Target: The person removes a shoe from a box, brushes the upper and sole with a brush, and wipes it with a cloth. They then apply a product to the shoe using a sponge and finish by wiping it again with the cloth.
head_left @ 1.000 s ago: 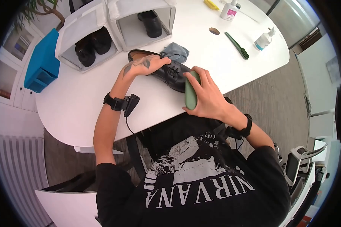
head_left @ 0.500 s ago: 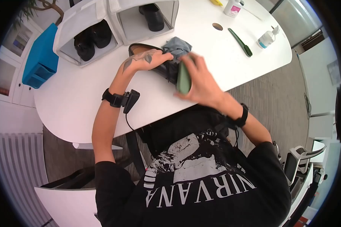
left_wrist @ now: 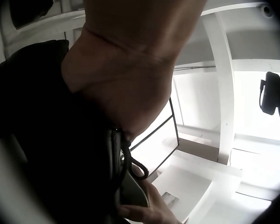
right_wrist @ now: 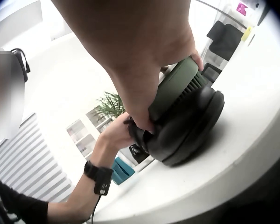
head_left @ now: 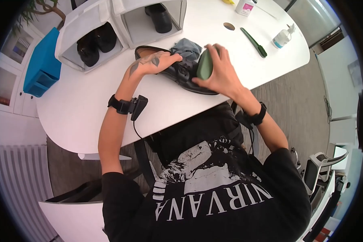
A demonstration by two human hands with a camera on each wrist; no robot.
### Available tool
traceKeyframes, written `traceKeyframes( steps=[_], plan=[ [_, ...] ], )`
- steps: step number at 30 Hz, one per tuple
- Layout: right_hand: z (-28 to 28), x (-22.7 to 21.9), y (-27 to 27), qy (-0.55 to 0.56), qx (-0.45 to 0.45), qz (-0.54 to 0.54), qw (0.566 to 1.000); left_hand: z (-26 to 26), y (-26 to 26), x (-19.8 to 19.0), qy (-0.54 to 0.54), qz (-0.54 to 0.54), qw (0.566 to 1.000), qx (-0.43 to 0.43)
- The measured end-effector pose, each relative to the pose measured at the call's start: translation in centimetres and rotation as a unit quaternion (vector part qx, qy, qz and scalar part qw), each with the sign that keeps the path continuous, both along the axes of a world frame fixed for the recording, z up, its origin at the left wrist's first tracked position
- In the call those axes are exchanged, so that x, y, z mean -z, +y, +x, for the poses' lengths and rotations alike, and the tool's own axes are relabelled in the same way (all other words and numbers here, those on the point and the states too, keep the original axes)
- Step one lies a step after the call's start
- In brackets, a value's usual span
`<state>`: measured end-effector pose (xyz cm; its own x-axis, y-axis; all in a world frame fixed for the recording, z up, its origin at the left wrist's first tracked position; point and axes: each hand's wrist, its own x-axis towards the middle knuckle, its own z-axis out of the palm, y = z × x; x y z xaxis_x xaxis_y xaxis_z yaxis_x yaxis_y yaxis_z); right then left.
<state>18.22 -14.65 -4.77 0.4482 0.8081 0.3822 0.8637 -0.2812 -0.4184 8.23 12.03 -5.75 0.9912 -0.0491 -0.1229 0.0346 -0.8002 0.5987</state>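
A black lace-up shoe lies on the white table, its toe toward the right. My left hand holds it over the opening and upper laces; most of those fingers are hidden. My right hand grips a green shoe brush by its sides, thumb nearest me. In the right wrist view, the brush has its dark bristles against the top of the toe. A crumpled grey-blue cloth sits just behind the shoe.
Two white shoe boxes with black shoes inside stand at the back left, beside a blue organizer. Toward the back right are a green long-handled brush, a clear pump bottle and a white bottle.
The right hand has carried the green brush from the shoe's near side across the toe, away from my body. The left hand stays in place on the shoe.
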Motion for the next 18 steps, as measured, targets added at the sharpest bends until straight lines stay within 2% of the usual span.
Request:
traceKeyframes(
  steps=[3,4,7,8,9,11,12,15,16,18],
  plan=[
    [-2.5,-0.3,-1.8,-0.028,-0.091,-0.024,0.995,-0.6,-1.0,-2.5,0.056,-0.004,0.998,-0.019],
    [-3.0,-0.8,-2.3,-0.031,-0.106,-0.056,0.992,-0.7,0.0,-1.2,-0.007,0.016,0.999,0.037],
    [-0.4,-0.9,-2.1,0.002,-0.009,-0.019,1.000,0.0,0.4,0.4,-0.028,0.041,0.999,0.019],
    [0.2,-0.6,-2.0,-0.002,0.044,-0.031,0.999,0.9,0.2,0.7,0.066,0.002,0.996,-0.064],
    [-0.3,-0.6,-2.4,-0.008,0.015,-0.031,0.999,0.8,0.3,0.9,0.054,0.017,0.998,-0.037],
    [-2.3,-0.5,-3.6,-0.021,-0.044,-0.024,0.998,-0.4,-0.3,-1.5,0.030,0.055,0.998,0.017],
    [-3.0,-1.4,-4.1,-0.029,-0.070,-0.057,0.995,-0.8,-0.1,-1.0,-0.023,0.043,0.998,0.036],
    [-0.6,-1.3,-4.2,-0.016,-0.005,-0.020,1.000,0.3,0.8,1.1,0.002,0.032,0.999,-0.010],
    [0.0,-1.3,-4.1,0.019,0.051,-0.040,0.998,0.4,0.7,1.6,0.018,0.025,0.999,-0.015],
    [-1.1,-1.3,-5.2,-0.010,-0.005,-0.041,0.999,0.7,1.2,1.8,0.043,0.017,0.998,-0.036]
  ],
)
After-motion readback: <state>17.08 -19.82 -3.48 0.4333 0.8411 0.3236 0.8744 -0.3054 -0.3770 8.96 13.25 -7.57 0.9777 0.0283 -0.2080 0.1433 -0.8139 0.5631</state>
